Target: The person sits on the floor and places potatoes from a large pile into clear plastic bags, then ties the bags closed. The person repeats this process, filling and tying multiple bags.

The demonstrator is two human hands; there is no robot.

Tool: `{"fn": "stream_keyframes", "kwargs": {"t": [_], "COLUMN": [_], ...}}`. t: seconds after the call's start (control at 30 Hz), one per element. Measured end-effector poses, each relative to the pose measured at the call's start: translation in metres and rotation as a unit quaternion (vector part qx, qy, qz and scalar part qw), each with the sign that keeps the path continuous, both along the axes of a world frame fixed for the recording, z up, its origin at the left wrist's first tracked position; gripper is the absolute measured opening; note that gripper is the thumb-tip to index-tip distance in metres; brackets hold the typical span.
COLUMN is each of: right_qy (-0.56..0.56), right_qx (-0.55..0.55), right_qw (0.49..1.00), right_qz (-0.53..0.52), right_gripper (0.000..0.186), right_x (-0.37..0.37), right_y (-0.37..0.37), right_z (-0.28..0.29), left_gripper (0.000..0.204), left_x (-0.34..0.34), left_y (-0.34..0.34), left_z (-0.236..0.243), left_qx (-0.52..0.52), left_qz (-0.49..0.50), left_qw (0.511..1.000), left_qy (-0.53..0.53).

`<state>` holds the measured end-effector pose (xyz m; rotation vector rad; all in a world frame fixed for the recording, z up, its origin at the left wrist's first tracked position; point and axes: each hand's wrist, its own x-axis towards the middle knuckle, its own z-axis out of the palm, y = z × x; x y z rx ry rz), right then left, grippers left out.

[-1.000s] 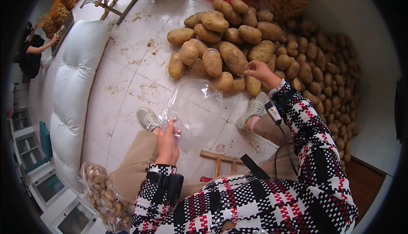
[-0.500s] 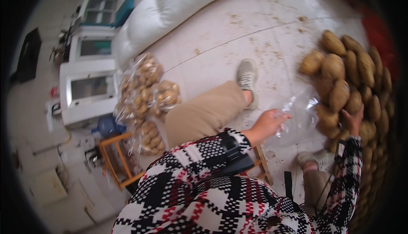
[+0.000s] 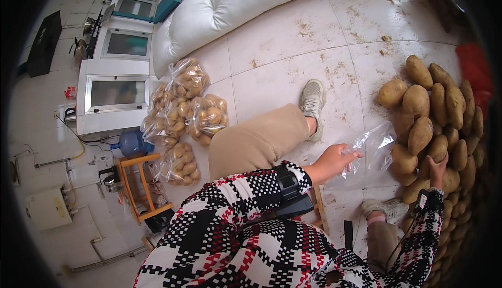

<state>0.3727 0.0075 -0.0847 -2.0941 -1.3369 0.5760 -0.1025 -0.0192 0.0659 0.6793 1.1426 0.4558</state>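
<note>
My left hand [image 3: 333, 163] pinches the edge of a clear plastic bag [image 3: 377, 140], which hangs loose over the floor between my feet and looks flat. On the right rises a big pile of potatoes [image 3: 448, 102], brown and oblong. My right hand [image 3: 437, 172] reaches into its near side, thumb and fingers curled around one potato [image 3: 438, 147] that still lies among the others. Part of that hand's fingers is hidden behind the potato.
Several filled clear bags of potatoes [image 3: 180, 111] stand left of my leg. A wooden stool frame [image 3: 137, 188] and a blue water jug [image 3: 135, 144] are beyond them. A white padded sofa [image 3: 219, 13] runs along the far side. Dirt is scattered over the tiled floor [image 3: 272, 71].
The view has shifted slightly and become sharper. My right hand has closed around a potato at the pile. My left hand keeps its hold on the plastic bag.
</note>
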Motion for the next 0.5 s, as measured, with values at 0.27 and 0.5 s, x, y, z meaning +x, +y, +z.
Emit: {"fn": "stream_keyframes", "kwargs": {"t": [0.27, 0.5], "right_qy": [0.443, 0.587], "right_qx": [-0.045, -0.032], "right_qw": [0.888, 0.797], "right_qz": [-0.119, -0.143], "right_gripper": [0.056, 0.072], "right_x": [-0.009, -0.05], "right_y": [-0.036, -0.071], "right_z": [0.015, 0.097], "left_gripper": [0.025, 0.023], "left_x": [0.004, 0.003], "left_y": [-0.003, -0.002], "left_z": [0.003, 0.007], "left_qx": [0.039, 0.081], "left_qz": [0.013, 0.028], "left_qw": [0.999, 0.996], "left_qy": [0.016, -0.024]}}
